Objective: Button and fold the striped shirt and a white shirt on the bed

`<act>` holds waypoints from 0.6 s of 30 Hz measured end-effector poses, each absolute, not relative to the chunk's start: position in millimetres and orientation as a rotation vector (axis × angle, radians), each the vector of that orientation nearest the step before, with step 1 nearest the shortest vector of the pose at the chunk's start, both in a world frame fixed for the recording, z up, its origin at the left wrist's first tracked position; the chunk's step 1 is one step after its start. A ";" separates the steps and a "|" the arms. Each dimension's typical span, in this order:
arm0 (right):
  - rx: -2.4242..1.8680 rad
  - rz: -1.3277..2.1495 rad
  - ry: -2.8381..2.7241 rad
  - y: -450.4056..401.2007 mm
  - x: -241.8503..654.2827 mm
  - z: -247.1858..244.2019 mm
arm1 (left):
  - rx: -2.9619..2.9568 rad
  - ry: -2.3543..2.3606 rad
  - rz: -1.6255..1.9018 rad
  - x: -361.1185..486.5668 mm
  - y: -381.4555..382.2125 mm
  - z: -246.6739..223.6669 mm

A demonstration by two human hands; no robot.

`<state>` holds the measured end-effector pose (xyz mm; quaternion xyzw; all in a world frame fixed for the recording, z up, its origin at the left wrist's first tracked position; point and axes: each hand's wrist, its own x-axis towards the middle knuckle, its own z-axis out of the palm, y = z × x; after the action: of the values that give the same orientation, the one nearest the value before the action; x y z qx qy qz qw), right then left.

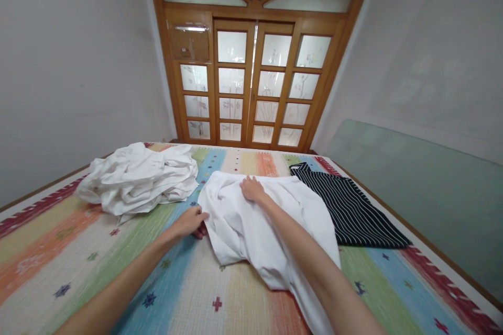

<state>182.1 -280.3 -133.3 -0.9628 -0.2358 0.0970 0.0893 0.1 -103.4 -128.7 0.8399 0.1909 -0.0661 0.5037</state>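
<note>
A white garment lies spread in front of me, rumpled, with a fairly straight edge at its far end. I cannot tell what kind of garment it is. At its left edge, my left hand has thumb and fingers closed on the cloth. My right hand lies on top of the garment near the far edge, with its fingers stretched over the fabric. My right forearm crosses the cloth and hides part of it.
A heap of crumpled white clothes sits to the left. On the right lies a black garment with white stripes, partly beside the white one. All rest on a multicoloured striped bed cover. Wooden glass-paned doors stand beyond.
</note>
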 end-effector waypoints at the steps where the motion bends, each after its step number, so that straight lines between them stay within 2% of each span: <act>1: -2.856 0.340 -0.701 -279.7 178.5 -132.0 | 1.922 0.496 -0.034 1.7 -103.0 -127.5; 5: -2.828 0.558 -0.591 -278.7 168.6 -128.6 | 1.555 0.605 0.462 6.9 -92.5 -108.8; 10: -2.868 0.550 -0.496 -273.6 171.0 -131.7 | 1.468 0.665 0.804 17.4 -56.9 -59.2; 14: -2.850 0.535 -0.436 -261.4 185.8 -141.1 | 1.547 0.571 0.906 31.2 -53.3 -15.5; 16: -2.669 0.429 -0.399 -255.1 196.3 -145.4 | 1.713 0.430 0.900 36.1 -76.4 -5.3; 18: -2.416 0.279 -0.383 -252.4 207.5 -147.0 | 1.966 0.106 0.750 37.6 -112.4 -8.0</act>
<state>207.5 -252.4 -147.0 -0.9252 -0.1467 0.1069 0.3333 37.6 -112.4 -8.0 0.8109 0.0435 0.3096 0.4947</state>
